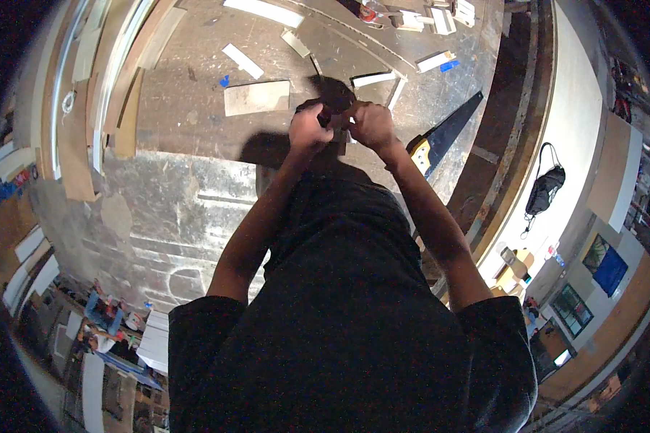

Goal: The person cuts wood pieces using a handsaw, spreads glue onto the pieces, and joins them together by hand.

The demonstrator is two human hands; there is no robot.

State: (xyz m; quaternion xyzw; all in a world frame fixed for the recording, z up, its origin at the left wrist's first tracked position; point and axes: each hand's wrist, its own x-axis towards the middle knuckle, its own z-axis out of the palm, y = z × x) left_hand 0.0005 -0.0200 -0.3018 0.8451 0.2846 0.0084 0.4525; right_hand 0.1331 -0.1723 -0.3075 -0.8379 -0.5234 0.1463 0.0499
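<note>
Close together over the workbench, both my hands are closed in front of my body. My left hand is curled with its thumb toward the right hand. My right hand is a fist at about the same height. Something small and dark lies between them, but shadow and fingers hide its kind. Left of and beyond the left hand is a flat pale wood board. To the right of my right hand lies a handsaw with a dark blade and a yellow and black handle.
Short wood strips lie scattered on the bench. Long boards and trim line its left side. At the far end are a clear bottle and wood blocks. A black bag rests on a pale panel at right.
</note>
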